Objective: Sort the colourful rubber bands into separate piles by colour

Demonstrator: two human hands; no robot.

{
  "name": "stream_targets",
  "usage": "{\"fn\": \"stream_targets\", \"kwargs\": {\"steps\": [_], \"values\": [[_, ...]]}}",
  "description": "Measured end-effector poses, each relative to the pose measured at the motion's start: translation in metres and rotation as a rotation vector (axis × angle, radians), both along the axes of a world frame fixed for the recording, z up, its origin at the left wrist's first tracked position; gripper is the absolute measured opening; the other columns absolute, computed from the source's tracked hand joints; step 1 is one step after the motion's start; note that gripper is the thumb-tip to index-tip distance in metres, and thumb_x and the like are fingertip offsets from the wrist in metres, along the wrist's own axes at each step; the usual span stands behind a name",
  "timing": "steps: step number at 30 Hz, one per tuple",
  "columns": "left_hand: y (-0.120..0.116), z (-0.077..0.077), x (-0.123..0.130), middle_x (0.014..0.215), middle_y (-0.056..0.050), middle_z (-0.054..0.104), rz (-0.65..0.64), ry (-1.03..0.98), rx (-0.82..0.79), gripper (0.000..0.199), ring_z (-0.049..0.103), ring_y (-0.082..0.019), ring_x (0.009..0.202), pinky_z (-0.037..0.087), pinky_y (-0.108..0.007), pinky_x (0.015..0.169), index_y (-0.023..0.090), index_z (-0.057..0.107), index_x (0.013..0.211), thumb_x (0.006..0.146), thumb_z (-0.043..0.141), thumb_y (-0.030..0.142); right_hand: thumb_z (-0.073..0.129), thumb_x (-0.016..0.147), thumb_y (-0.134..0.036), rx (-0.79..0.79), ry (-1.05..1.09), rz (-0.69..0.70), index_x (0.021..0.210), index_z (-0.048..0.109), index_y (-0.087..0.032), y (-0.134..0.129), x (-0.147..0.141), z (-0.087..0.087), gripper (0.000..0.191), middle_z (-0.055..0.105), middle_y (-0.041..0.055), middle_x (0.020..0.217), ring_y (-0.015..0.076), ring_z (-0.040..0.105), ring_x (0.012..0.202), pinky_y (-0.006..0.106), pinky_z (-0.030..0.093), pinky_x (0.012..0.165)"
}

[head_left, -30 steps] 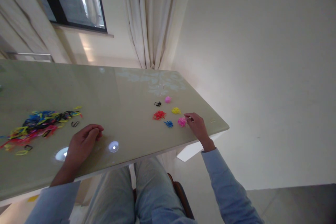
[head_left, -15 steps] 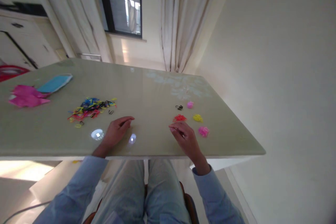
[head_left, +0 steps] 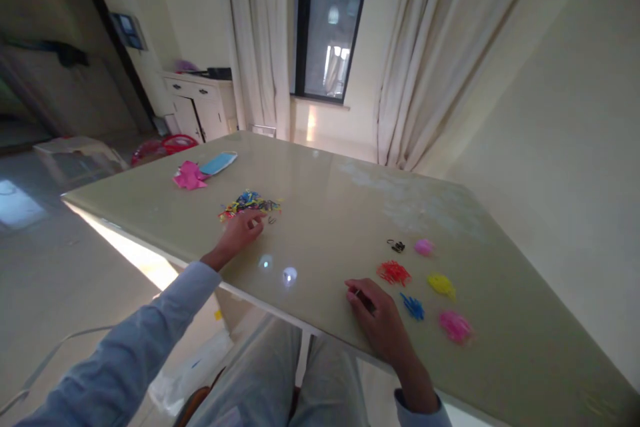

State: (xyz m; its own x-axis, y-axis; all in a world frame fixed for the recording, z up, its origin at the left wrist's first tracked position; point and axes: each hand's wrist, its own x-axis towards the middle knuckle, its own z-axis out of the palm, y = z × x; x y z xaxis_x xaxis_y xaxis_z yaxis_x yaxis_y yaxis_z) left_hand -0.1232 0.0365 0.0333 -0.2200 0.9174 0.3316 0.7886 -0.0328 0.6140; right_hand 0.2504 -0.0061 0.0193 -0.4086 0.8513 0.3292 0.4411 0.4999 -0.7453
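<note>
My left hand (head_left: 243,232) reaches to the near edge of a mixed heap of small coloured bands (head_left: 249,201), its fingers closed together; what they pinch, if anything, is too small to see. My right hand (head_left: 375,313) rests over the table near its front edge, fingers curled, with thumb and index close together; anything between them cannot be made out. Beside it lie sorted piles: red (head_left: 393,273), blue (head_left: 413,305), black (head_left: 397,246), yellow (head_left: 441,285), light pink (head_left: 424,247) and darker pink (head_left: 455,326).
A blue face mask (head_left: 219,163) and a crumpled pink piece (head_left: 190,175) lie at the table's far left. Beyond the glossy table (head_left: 320,193) stand a white cabinet (head_left: 210,107) and curtains. A plastic bag is on the floor below.
The view has turned left. My left hand has moved to the mixed heap. My right hand has drawn back from the red pile, and the blue pile now shows.
</note>
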Motion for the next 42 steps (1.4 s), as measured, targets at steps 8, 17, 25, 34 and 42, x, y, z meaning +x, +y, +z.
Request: {"fn": "stream_targets", "kwargs": {"steps": [8, 17, 25, 34, 42], "values": [[-0.002, 0.020, -0.080, 0.094, -0.011, 0.071, 0.140, 0.328, -0.105, 0.039, 0.065, -0.021, 0.077, 0.051, -0.031, 0.076, 0.013, 0.075, 0.101, 0.069, 0.056, 0.026, 0.053, 0.093, -0.034, 0.010, 0.010, 0.021, 0.099, 0.070, -0.019, 0.003, 0.001, -0.002, 0.024, 0.070, 0.0076, 0.088, 0.0186, 0.066, 0.078, 0.028, 0.053, 0.070], [-0.004, 0.018, -0.118, 0.090, -0.008, 0.074, 0.074, 0.336, -0.165, 0.032, 0.062, -0.017, 0.070, 0.050, -0.026, 0.072, 0.016, 0.078, 0.091, 0.070, 0.056, 0.026, 0.056, 0.091, -0.041, 0.007, 0.003, 0.023, 0.097, 0.072, -0.021, 0.005, 0.005, -0.003, 0.026, 0.072, 0.0076, 0.089, 0.0190, 0.069, 0.079, 0.026, 0.056, 0.070], [0.009, 0.011, -0.114, 0.084, -0.007, 0.072, -0.036, 0.332, -0.151, 0.024, 0.061, -0.016, 0.071, 0.048, -0.025, 0.073, 0.019, 0.079, 0.084, 0.075, 0.062, 0.032, 0.059, 0.088, -0.049, 0.032, -0.024, -0.021, 0.092, 0.075, -0.023, 0.006, 0.006, 0.000, 0.031, 0.075, 0.0093, 0.090, 0.0222, 0.072, 0.080, 0.028, 0.060, 0.071], [0.008, 0.009, -0.117, 0.089, -0.009, 0.064, -0.130, 0.400, -0.170, 0.023, 0.061, -0.019, 0.083, 0.047, -0.030, 0.078, 0.019, 0.074, 0.088, 0.085, 0.052, 0.026, 0.061, 0.086, -0.050, 0.046, -0.070, -0.055, 0.091, 0.076, -0.023, 0.007, 0.008, -0.001, 0.031, 0.075, 0.0089, 0.090, 0.0222, 0.073, 0.080, 0.028, 0.061, 0.072], [0.002, 0.016, -0.113, 0.094, -0.010, 0.063, -0.194, 0.471, -0.191, 0.024, 0.060, -0.019, 0.081, 0.046, -0.029, 0.074, 0.019, 0.073, 0.090, 0.087, 0.050, 0.025, 0.060, 0.086, -0.053, 0.053, -0.073, -0.066, 0.088, 0.076, -0.022, 0.004, 0.004, 0.005, 0.034, 0.075, 0.0093, 0.087, 0.0225, 0.072, 0.078, 0.028, 0.061, 0.070]]}}
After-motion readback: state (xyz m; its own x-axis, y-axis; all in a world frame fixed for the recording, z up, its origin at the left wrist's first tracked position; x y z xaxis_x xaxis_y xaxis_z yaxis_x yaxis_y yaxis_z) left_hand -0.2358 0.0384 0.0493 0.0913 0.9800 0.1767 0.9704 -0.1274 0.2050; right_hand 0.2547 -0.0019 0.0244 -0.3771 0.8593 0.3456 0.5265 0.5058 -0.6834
